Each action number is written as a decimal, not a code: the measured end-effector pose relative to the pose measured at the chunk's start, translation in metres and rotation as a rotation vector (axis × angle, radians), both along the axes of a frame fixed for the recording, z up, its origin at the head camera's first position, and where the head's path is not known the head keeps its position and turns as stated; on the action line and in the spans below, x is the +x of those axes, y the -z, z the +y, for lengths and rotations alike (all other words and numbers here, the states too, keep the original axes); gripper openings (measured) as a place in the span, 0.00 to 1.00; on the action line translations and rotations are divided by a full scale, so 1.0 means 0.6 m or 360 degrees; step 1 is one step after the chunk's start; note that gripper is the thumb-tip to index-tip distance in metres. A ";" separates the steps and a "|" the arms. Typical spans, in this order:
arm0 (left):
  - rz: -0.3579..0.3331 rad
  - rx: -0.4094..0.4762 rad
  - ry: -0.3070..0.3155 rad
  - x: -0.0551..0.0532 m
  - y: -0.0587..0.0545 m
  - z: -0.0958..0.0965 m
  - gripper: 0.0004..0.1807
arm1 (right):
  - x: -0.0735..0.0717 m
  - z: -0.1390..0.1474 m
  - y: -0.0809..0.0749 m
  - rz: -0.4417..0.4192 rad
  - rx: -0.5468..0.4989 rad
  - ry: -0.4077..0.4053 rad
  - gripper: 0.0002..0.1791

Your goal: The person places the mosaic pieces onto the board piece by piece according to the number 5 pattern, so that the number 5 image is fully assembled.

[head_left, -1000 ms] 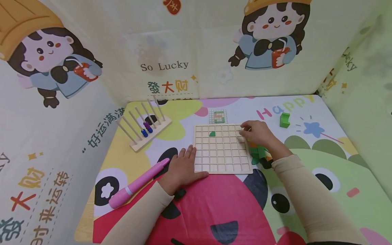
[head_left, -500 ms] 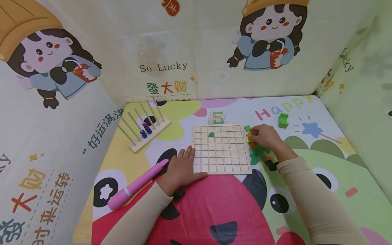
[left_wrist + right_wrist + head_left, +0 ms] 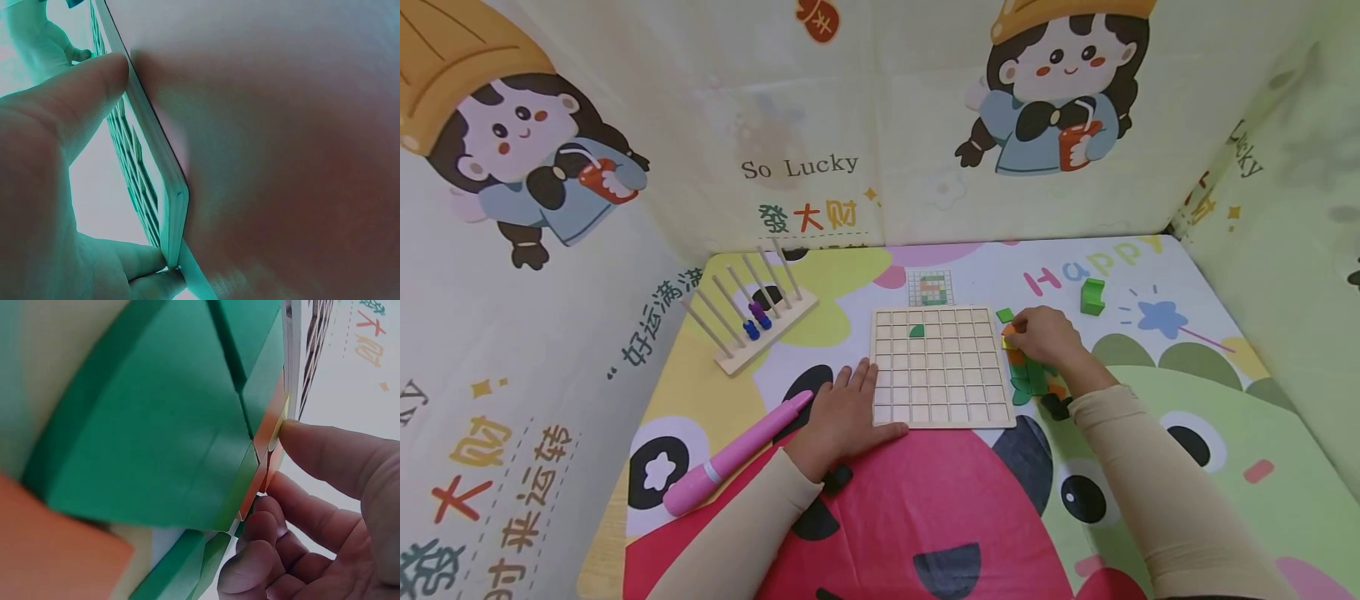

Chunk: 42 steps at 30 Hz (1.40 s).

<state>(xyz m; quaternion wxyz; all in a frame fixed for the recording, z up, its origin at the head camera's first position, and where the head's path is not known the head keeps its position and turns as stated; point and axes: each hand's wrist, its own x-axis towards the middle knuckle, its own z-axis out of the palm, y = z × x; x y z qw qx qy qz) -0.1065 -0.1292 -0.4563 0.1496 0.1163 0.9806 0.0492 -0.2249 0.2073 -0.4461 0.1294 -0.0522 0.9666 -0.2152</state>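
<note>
My left hand [image 3: 842,417] lies with straight fingers at the left edge of a wooden grid board [image 3: 943,375], its thumb along the near edge. One green quarter-round block [image 3: 917,332] sits in an upper cell. Right of the board, my right hand [image 3: 1048,333] bends over a group of colored blocks. In the right wrist view, its thumb presses a yellow block [image 3: 280,428] and its index finger meets the orange piece beside it; the hand pinches there. Large green blocks [image 3: 150,425] stand close by. A green square block [image 3: 1005,316] lies above the group.
A small grid pattern card [image 3: 931,287] lies behind the board. At the left stands a peg rack [image 3: 767,333] with blue and purple beads. A pink stick [image 3: 737,454] lies near my left hand. A green notched block [image 3: 1093,297] stands back right.
My right hand has moved from the board's upper right edge down and right to the blocks, uncovering the green square block. My left hand and the board stay put.
</note>
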 end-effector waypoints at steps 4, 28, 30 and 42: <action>-0.0007 0.0004 0.0002 -0.002 0.001 0.002 0.63 | -0.002 0.000 0.003 -0.0003 -0.0019 0.0031 0.23; -0.0030 0.0044 -0.0002 -0.001 -0.005 -0.002 0.64 | 0.002 -0.016 0.003 0.0100 0.0001 0.0070 0.11; -0.0021 0.0049 -0.0003 -0.001 -0.004 -0.003 0.64 | 0.002 -0.017 0.002 0.0100 -0.0011 0.0073 0.10; -0.0020 0.0045 0.0001 -0.003 0.001 -0.001 0.64 | -0.002 -0.004 -0.014 0.0094 -0.0280 -0.0040 0.15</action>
